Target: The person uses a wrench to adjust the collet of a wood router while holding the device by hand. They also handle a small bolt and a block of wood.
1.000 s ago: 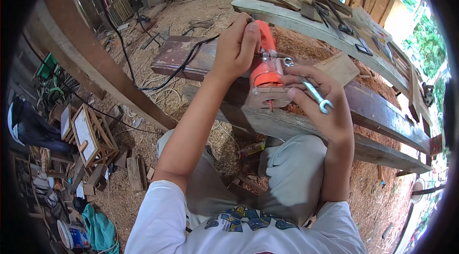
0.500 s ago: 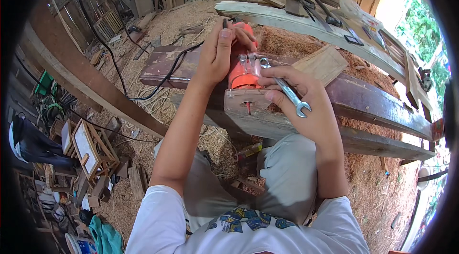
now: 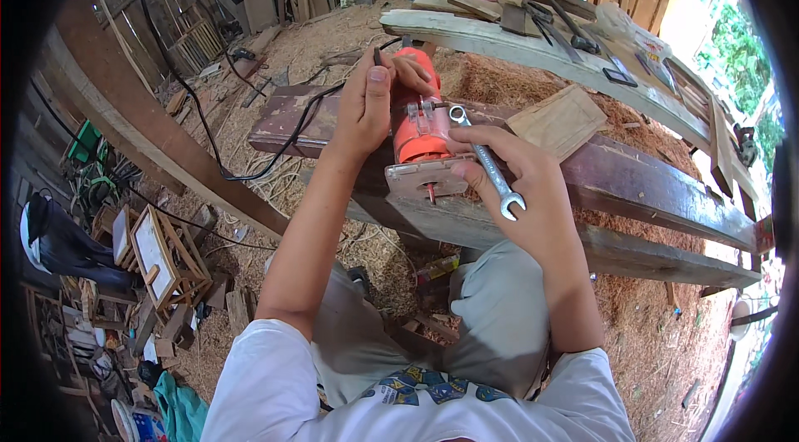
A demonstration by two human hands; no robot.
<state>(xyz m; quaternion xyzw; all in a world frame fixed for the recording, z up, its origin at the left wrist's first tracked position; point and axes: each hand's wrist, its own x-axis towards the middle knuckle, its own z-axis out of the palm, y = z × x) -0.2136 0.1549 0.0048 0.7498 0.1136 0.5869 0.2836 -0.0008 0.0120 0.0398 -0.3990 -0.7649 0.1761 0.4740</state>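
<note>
An orange trim router (image 3: 414, 147) lies along the dark wooden beam, its square base plate (image 3: 426, 178) facing me and a red bit (image 3: 431, 192) sticking out. Around the upper body of the router is my left hand (image 3: 379, 96), closed; a thin dark piece pokes up by its thumb, too small to identify. My right hand (image 3: 520, 171) grips a silver combination wrench (image 3: 493, 167) against its palm. The wrench's ring end sits beside the router's clamp screw (image 3: 437, 105), its open jaw near my wrist. Fingertips of that hand touch the router's side by the base plate.
A pale board (image 3: 559, 121) rests on the dark beam (image 3: 657, 180) to the right. Beyond it, a white plank (image 3: 499, 38) runs beside a hammer (image 3: 574, 30) and a phone (image 3: 617, 76). A black cord (image 3: 287, 138) loops at left. Wood shavings cover the ground.
The router has tipped slightly, so its base plate sits a little higher and more to the left. The wrench has swung steeper in my right hand, its ring end shifting slightly left.
</note>
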